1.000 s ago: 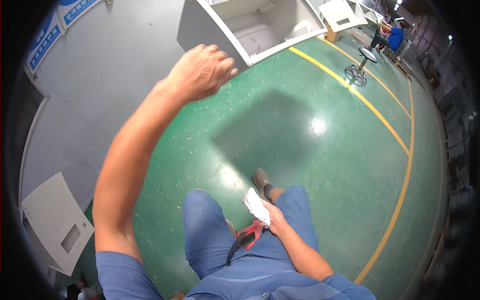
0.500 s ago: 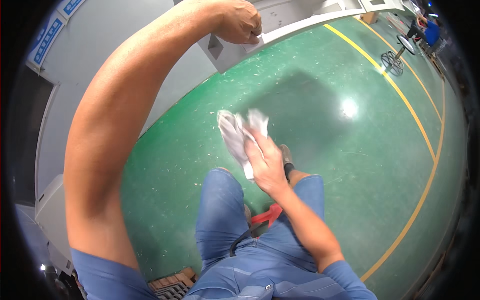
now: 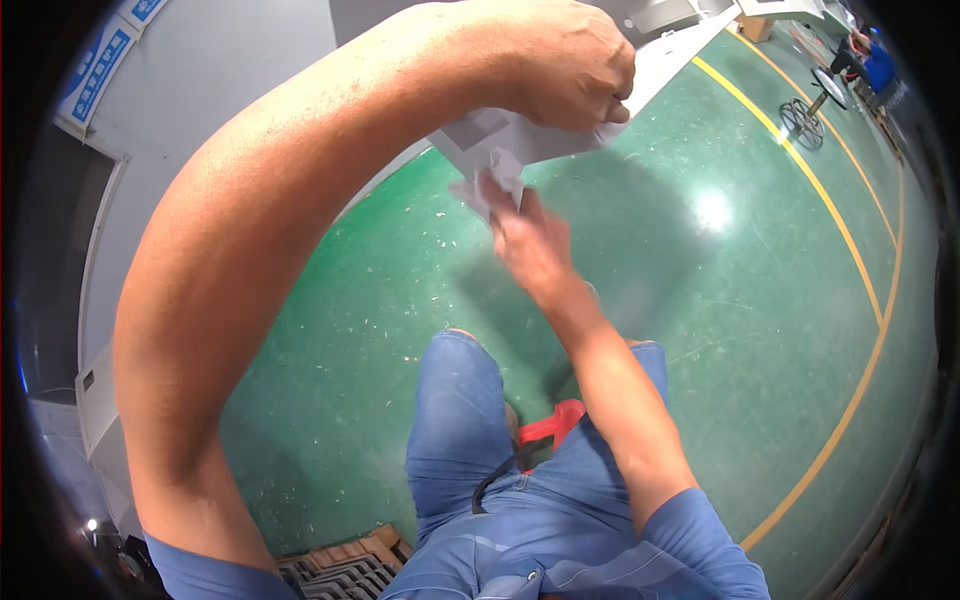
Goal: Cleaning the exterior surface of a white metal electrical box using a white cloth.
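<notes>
My left hand reaches across the top of the view with its fingers curled closed on the edge of a light grey moulded panel. The rest of that panel runs away to the upper right, partly behind my hand and forearm. Below it, my right hand is closed on a crumpled white cloth. The cloth is up at the panel's near corner; whether it touches cannot be made out. Motion blurs the right hand and the cloth.
Green floor with small white scraps lies below. A round-seated stool stands beyond yellow lines at the right. Another person in blue is farther back. A red stool part shows between my legs; grey parts in a wooden crate lie lower left.
My left hand and the panel have come nearer and to the right. My right hand has lifted the cloth from over my knees to the panel's corner.
</notes>
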{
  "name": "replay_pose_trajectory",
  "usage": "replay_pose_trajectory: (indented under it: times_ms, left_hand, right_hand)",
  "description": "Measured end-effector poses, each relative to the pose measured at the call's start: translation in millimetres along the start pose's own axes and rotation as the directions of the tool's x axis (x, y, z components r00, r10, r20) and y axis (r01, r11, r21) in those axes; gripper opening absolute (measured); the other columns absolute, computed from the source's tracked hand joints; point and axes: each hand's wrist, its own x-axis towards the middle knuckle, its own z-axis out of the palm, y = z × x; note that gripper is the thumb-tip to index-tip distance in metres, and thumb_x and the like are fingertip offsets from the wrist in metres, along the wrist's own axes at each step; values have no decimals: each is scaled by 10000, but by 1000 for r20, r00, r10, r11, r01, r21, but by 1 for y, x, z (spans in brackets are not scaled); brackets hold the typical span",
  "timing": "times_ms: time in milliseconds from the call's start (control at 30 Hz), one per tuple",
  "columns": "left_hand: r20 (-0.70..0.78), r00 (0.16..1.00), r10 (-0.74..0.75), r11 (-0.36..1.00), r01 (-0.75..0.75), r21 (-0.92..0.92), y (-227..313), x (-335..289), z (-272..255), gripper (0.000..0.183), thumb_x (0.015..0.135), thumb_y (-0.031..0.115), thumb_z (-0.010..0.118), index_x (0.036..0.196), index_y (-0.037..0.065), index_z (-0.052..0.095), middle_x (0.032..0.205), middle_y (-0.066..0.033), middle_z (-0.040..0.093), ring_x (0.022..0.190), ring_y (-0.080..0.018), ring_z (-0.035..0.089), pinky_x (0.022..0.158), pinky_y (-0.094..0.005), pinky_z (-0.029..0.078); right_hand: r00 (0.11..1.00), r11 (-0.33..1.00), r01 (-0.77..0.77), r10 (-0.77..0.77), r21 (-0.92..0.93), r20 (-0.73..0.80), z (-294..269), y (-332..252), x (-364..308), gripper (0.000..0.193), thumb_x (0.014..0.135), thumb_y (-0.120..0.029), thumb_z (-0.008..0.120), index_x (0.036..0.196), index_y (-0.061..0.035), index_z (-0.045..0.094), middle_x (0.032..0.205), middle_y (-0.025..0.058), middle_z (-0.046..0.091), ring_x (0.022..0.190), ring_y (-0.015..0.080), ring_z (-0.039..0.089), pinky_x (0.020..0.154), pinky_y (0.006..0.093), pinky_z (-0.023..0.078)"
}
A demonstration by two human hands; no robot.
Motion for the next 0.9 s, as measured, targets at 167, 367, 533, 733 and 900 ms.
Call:
replay_pose_trajectory:
  times_ms: [167,367,533,733,900]
  left_hand:
    - [-169,941,293,920,-230,317,-1,3,18,285,844,252,592,722,4,664,648,-177,622,576,-321,623,564,-428,502]
    - [127,965,230,848,-263,460,29,21,-2,236,854,207,587,781,28,721,704,-116,673,627,-258,672,562,-381,548]
    - [123,983,139,923,-174,343,56,17,-18,299,894,238,564,806,-7,712,752,-182,686,676,-299,678,622,-417,547]
    - [171,976,-136,990,141,-18,73,25,-29,387,925,293,545,835,-57,682,756,-228,670,693,-359,665,667,-447,527]
    - [330,916,-229,970,186,156,86,12,-50,349,906,266,548,935,-47,700,918,-201,692,813,-324,670,725,-430,522]
  right_hand:
    - [967,961,248,-239,119,-83,-88,-40,-25,487,743,16,708,1193,-159,639,951,139,654,802,307,661,664,406,549]
    - [826,975,149,-216,-167,-520,-127,-22,12,435,677,18,736,1079,-146,718,903,125,626,684,284,627,588,384,520]
    - [985,992,-24,3,-123,-174,-56,7,-37,400,728,-87,732,1092,-251,711,888,65,606,651,257,627,517,359,504]
    - [1000,1000,20,-20,7,-2,-41,0,-70,375,805,-129,673,1171,-207,670,797,78,563,636,251,613,511,357,505]
    - [743,974,222,-190,-32,-642,-123,-52,-13,379,807,-103,663,1177,-186,676,766,77,529,597,241,561,492,356,478]
